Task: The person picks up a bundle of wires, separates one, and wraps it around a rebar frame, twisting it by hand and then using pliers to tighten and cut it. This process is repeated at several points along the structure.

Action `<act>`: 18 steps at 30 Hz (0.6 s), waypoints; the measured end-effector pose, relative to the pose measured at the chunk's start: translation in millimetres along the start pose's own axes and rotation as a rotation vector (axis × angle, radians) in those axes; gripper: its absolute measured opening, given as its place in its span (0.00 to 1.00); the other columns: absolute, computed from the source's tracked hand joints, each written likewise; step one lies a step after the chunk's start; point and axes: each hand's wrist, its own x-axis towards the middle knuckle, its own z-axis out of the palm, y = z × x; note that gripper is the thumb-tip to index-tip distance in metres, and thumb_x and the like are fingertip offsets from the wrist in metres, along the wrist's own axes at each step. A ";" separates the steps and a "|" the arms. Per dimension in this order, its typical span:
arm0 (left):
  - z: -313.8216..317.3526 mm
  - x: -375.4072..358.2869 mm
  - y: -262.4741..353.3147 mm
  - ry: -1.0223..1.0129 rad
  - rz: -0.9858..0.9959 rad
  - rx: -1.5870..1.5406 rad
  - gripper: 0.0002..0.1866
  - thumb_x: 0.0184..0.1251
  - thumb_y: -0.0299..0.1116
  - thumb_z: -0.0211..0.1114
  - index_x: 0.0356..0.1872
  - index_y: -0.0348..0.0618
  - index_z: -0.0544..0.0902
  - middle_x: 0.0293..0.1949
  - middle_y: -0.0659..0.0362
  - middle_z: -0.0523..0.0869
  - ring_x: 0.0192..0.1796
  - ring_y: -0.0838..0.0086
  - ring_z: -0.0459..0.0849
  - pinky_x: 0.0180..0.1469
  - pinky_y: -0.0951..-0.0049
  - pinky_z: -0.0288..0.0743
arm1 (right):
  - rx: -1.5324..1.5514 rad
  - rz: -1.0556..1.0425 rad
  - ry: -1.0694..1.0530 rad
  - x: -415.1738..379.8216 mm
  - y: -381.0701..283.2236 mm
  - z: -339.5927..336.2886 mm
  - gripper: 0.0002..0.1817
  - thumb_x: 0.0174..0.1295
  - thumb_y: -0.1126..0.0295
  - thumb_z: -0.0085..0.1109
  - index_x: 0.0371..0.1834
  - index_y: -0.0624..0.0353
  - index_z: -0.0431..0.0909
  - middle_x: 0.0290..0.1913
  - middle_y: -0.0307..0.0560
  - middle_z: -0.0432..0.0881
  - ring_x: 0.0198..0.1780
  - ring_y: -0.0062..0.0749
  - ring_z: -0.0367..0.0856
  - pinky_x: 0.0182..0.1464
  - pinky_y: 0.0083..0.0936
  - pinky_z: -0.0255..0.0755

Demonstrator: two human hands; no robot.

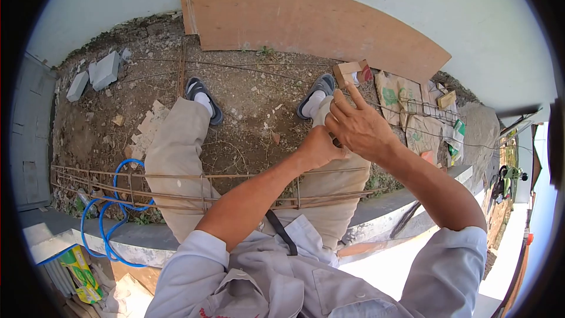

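My left hand point(322, 151) is closed, its fingers curled in against the palm side of my right hand point(360, 125). The two meet above my right knee. On the right hand a couple of fingers stick up apart, while the others bend toward the left hand. Whatever lies between them is hidden or too small to name. Just below the hands, a long cage of thin steel rebar point(252, 205) lies across my thighs, its right end near my right leg.
A plywood sheet point(306, 20) leans on the wall ahead. A cardboard box point(348, 72) and paper sacks point(421, 132) lie ahead right. Pale blocks point(105, 70) sit far left. A blue hose point(107, 231) loops beside a concrete ledge point(382, 212).
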 end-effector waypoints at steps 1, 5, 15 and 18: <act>-10.6 -1.1 5.5 -0.039 0.017 -0.110 0.27 0.54 0.31 0.86 0.53 0.34 0.84 0.41 0.55 0.91 0.31 0.65 0.90 0.35 0.61 0.84 | -0.052 -0.021 0.216 -4.0 1.3 -0.3 0.11 0.66 0.62 0.62 0.41 0.56 0.87 0.44 0.48 0.89 0.61 0.42 0.83 0.71 0.41 0.72; -27.9 1.7 16.5 -0.359 -0.261 -0.430 0.28 0.53 0.32 0.87 0.52 0.35 0.82 0.38 0.58 0.87 0.28 0.78 0.86 0.28 0.69 0.80 | 0.016 -0.014 0.334 -15.4 -7.6 25.3 0.11 0.63 0.60 0.60 0.36 0.57 0.81 0.37 0.44 0.84 0.49 0.38 0.82 0.62 0.39 0.75; 36.6 -23.4 45.6 0.374 -0.138 0.360 0.25 0.54 0.37 0.85 0.49 0.36 0.85 0.40 0.46 0.92 0.49 0.48 0.91 0.52 0.52 0.84 | 0.359 0.120 -0.578 9.6 -2.0 -6.1 0.05 0.59 0.66 0.67 0.33 0.51 0.89 0.33 0.46 0.90 0.44 0.42 0.91 0.52 0.36 0.78; 23.9 -11.7 38.7 0.175 -0.227 0.295 0.25 0.57 0.36 0.83 0.51 0.34 0.84 0.42 0.44 0.91 0.50 0.51 0.91 0.53 0.55 0.83 | 0.320 0.123 -0.618 12.8 2.3 -6.6 0.06 0.60 0.66 0.68 0.38 0.49 0.91 0.39 0.46 0.92 0.52 0.43 0.91 0.61 0.41 0.77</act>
